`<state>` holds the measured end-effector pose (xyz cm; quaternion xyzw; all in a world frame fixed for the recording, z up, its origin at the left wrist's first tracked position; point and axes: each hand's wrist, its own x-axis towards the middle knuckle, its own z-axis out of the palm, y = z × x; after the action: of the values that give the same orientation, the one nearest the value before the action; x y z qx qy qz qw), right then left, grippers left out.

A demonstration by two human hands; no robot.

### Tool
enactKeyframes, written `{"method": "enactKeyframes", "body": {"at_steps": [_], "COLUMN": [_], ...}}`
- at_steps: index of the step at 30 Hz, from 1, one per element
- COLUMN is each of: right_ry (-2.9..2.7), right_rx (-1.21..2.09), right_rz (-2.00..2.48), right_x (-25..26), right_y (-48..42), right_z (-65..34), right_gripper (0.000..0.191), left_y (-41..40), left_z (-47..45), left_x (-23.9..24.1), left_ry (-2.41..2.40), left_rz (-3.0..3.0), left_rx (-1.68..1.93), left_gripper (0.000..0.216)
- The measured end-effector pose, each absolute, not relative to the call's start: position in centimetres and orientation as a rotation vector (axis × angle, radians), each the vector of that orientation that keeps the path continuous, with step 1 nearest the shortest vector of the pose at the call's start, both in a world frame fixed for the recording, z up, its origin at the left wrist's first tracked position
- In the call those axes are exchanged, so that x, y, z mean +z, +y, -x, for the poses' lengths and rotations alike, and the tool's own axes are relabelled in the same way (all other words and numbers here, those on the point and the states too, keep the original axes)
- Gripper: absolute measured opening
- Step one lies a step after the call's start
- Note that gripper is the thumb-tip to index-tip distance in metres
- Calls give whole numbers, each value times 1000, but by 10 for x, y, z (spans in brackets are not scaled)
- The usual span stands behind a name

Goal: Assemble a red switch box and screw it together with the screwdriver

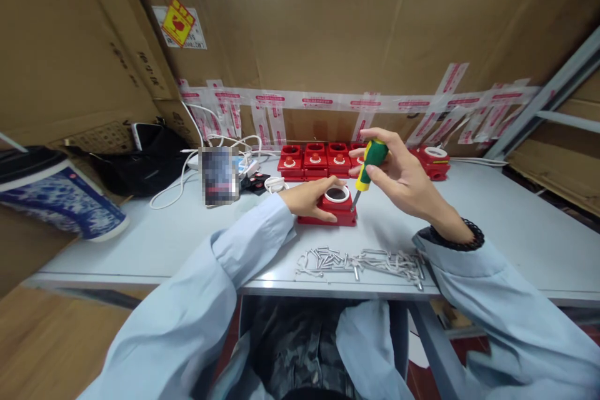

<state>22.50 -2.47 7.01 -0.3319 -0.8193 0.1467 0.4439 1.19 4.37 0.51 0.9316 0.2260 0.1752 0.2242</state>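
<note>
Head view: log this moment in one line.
left hand: on red unit | right hand: holding green-yellow screwdriver, tip at unit's right side | screws: loose on table

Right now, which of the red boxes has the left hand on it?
The front red box, nearest the loose screws, with the screwdriver at its corner; the other red boxes stand farther back, near the cardboard.

the cup [70, 200] near the table's [140, 247] left edge is cut off; the left hand [310, 198] partly hides the nearest red box [341, 217].
</note>
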Motion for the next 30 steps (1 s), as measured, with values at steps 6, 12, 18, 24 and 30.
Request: {"method": "enactKeyframes", "body": {"at_steps": [6, 12, 18, 24, 30], "right_ry": [-1813, -2013, -1894, -2096, -1907], "right_rx": [-125, 366, 15, 349, 37], "right_rz": [1012, 837, 1008, 869, 1018], "right_x": [61, 69, 66, 74, 70], "right_y": [-20, -21, -19, -23, -22], "right_z": [-213, -223, -218, -228, -220], "right_gripper": [40, 48, 45, 54, 50], "left_y": [43, 42, 43, 43, 43], "left_z": [-11, -12, -12, -12, -12], "left_x": [6, 7, 6, 6, 6], "left_ry": [634, 639, 626, 635, 633], "left_rz": [-2567, -2555, -2557, -2553, -2543], "left_rx": [470, 482, 476, 479, 478], "left_gripper": [73, 73, 73, 74, 74]}}
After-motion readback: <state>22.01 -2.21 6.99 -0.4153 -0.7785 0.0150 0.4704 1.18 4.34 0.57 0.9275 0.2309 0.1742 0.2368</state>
